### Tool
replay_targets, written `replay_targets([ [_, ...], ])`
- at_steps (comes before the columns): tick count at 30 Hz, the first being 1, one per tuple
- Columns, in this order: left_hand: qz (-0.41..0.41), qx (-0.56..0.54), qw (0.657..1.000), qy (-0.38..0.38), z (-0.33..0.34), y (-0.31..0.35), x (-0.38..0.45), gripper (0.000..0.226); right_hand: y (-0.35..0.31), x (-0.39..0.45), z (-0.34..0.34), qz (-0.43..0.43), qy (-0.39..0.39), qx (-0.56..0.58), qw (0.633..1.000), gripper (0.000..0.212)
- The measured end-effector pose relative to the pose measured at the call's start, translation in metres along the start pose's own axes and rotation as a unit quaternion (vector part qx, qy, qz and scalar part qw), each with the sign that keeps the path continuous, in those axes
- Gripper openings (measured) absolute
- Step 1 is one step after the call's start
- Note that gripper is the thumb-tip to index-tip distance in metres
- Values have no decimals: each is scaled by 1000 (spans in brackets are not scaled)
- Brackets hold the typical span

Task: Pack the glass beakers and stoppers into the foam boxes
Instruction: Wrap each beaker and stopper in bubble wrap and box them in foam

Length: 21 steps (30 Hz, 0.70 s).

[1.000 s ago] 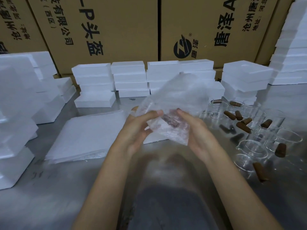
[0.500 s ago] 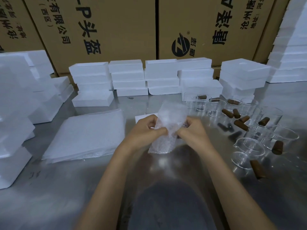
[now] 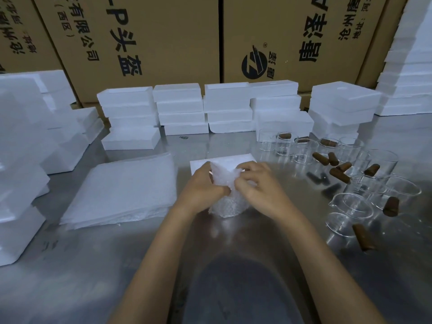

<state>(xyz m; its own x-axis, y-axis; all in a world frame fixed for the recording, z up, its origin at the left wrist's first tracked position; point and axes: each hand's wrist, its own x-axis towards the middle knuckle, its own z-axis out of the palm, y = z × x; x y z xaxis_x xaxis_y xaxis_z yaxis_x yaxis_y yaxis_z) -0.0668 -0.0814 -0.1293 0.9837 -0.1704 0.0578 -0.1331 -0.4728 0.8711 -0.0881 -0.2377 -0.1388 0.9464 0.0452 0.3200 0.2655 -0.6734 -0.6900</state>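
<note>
Hands meet over the steel table (image 3: 140, 265): the left hand (image 3: 202, 184) and the right hand (image 3: 259, 185) both pinch the top of a bubble-wrap bundle (image 3: 225, 203) standing on the metal. Whatever sits inside cannot be made out. Right of the bundle, glass beakers (image 3: 383, 163) and brown stoppers (image 3: 339, 175) lie scattered. Behind it rests a foam piece (image 3: 233, 160); farther back, foam boxes (image 3: 178, 108) stack up. Left of it, bubble-wrap sheets (image 3: 124, 190) lie piled.
</note>
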Motion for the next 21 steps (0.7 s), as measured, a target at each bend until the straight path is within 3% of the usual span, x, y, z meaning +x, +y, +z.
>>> replay_targets([
  [4,43,-37,998,-5,-12,7,-3,18,7,2,5,-44,-18,-79,996,27],
  [7,83,28,996,4,-12,11,-7,21,10,2,7,-52,-8,-104,993,20],
  [10,86,143,986,-7,-4,9,-9,25,5,3,7,-12,63,49,997,24],
  [12,69,190,979,-21,2,7,-10,34,-1,2,1,8,124,189,974,26],
  [14,72,217,973,-20,4,7,-10,37,-3,0,-4,8,132,238,962,28],
  [17,90,237,967,-10,4,9,-11,32,-5,-4,-1,-7,70,128,989,30],
  [21,147,233,957,89,0,14,-13,21,0,0,7,-41,48,-13,998,32],
])
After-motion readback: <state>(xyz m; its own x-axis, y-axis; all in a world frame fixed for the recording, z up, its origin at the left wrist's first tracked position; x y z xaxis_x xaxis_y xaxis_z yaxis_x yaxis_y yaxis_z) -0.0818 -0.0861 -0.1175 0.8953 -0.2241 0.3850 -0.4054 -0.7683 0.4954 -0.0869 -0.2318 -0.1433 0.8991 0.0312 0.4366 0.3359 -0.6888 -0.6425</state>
